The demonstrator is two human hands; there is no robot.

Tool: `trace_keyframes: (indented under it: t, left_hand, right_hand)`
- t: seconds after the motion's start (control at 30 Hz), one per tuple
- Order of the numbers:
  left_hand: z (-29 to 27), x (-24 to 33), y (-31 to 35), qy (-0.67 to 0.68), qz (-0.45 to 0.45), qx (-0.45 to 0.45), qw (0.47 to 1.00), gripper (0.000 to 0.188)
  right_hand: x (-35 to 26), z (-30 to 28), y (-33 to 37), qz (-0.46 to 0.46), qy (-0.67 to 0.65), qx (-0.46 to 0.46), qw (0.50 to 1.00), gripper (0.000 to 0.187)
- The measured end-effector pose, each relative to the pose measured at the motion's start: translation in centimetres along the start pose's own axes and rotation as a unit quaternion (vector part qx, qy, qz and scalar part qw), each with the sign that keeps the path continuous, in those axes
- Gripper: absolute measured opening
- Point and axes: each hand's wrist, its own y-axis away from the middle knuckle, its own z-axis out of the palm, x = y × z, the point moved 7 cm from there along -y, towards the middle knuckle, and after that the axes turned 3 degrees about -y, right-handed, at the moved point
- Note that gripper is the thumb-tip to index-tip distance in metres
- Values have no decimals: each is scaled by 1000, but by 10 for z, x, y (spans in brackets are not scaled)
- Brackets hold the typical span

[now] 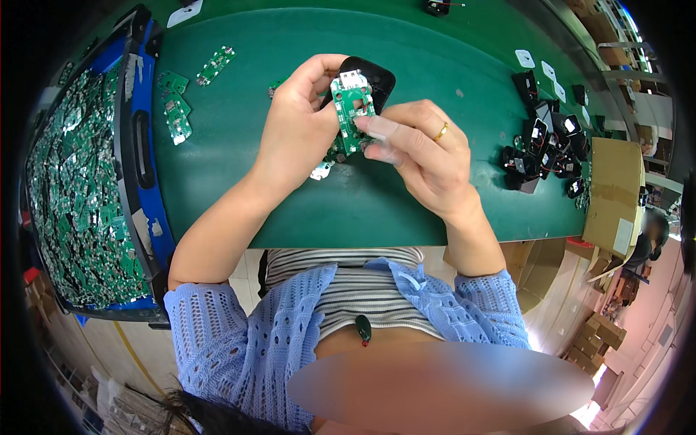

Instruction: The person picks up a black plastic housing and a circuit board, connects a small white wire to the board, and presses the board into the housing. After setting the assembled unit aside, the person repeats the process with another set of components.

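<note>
A green circuit board [351,105] with metal ports at its far end is held up over the green table. Behind it is a black plastic housing [377,78], which my left hand [299,123] grips, its fingers curled around the far side. The left thumb lies against the board's left edge. My right hand [429,148], with pale covers on its fingertips and a ring, pinches the board's near right side. Whether the board touches the housing is hard to tell. Below my hands, another circuit board [320,171] lies on the table, partly hidden.
A blue and black crate [143,152] heaped with green boards stands at the left. Loose boards [176,119] lie beside it, with another board [216,66] farther back. Black housings [540,148] with wires are piled at the right, next to a cardboard box [611,188].
</note>
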Motion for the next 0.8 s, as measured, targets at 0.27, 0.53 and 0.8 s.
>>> trace_keyframes:
  t: [0.27, 0.53, 0.8]
  left_hand:
    - [2, 4, 7, -13, 54, 17, 998, 20]
    - [5, -3, 7, 32, 6, -3, 999, 17]
    - [25, -5, 17, 249, -202, -136, 937, 32]
  right_hand:
    - [7, -1, -3, 73, -23, 14, 997, 34]
    - [-3, -9, -6, -13, 100, 76, 992, 18]
    - [-3, -20, -5, -31, 160, 107, 981, 20]
